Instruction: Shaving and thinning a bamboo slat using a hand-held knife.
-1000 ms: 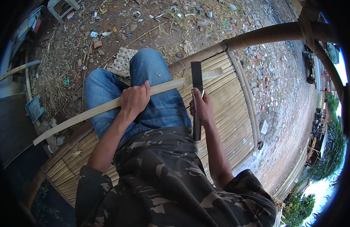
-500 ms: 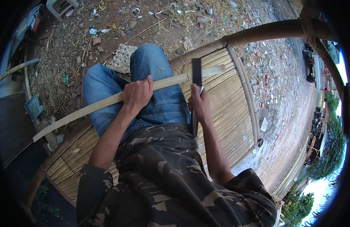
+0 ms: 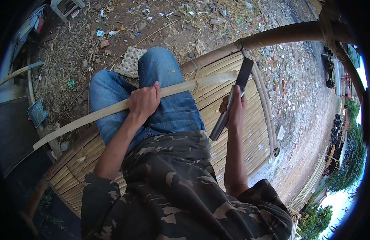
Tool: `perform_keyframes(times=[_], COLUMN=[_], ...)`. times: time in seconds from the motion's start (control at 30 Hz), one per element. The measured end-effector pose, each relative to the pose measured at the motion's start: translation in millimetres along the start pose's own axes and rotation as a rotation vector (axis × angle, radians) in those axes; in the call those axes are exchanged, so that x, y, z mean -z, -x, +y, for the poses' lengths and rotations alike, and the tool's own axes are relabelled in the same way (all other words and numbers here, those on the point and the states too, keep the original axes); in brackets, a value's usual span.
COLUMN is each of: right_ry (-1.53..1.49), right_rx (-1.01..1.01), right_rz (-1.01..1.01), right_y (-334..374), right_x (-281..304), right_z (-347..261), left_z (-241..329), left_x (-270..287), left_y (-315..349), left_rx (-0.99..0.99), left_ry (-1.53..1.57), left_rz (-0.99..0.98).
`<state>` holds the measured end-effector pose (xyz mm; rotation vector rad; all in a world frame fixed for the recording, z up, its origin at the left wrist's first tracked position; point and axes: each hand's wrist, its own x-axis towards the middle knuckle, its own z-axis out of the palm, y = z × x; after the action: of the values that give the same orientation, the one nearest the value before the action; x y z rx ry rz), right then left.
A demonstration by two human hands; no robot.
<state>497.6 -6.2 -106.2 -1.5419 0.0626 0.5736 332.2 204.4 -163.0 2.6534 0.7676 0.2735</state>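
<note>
A long, pale bamboo strip [image 3: 97, 116] lies slantwise across my thighs. My left hand [image 3: 145, 99] is closed round it above my lap. Toward its right end the strip has a node, and beyond that the end [image 3: 221, 78] looks paler and shaved. In my right hand [image 3: 235, 108] is a knife [image 3: 244, 74] with a broad, dark, square-ended blade and a grey tube-like handle. The blade points away from me, tilted to the right, just beside the strip's right end. Whether blade and strip touch, I cannot tell.
I sit on a bamboo-slat bench [image 3: 241, 132] with a thick bamboo pole [image 3: 285, 35] along its far edge. An egg tray [image 3: 131, 62] rests on the littered ground by my knees. A plastic stool [image 3: 67, 8] stands far left. Rubble [image 3: 289, 80] covers the ground at right.
My right hand has moved to the right with the knife, and the blade has turned from upright to tilted right. My left hand and the bamboo strip have stayed nearly where they were.
</note>
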Motion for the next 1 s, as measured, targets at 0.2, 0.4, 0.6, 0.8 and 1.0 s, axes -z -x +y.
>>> perform_keyframes(times=[0.2,0.4,0.6,0.8,1.0], right_ry=[0.497,-0.019,0.067,0.293,0.000], right_rx=[-0.199,0.108,-0.164,-0.195,0.033], right_rz=[-0.287,0.219,-0.034,-0.151,0.130], right_y=[19.6,1.1,5.7,17.1,-0.4], right_x=[-33.4,-15.9,-10.9,-18.3,-8.2], right_z=[31.5,8.2,9.1,36.3,8.8], left_z=[-3.6,8.1,-1.2,2.3,5.6], left_x=[1.3,1.4,-2.0,-1.8,0.0], left_y=[-1.1,1.8,1.9,0.9,0.4], left_rx=[-0.014,0.005,-0.007,-0.003,0.005], left_ry=[-0.020,-0.004,-0.027,-0.017,-0.007], left_rz=[-0.018,-0.006,0.020,0.017,0.029])
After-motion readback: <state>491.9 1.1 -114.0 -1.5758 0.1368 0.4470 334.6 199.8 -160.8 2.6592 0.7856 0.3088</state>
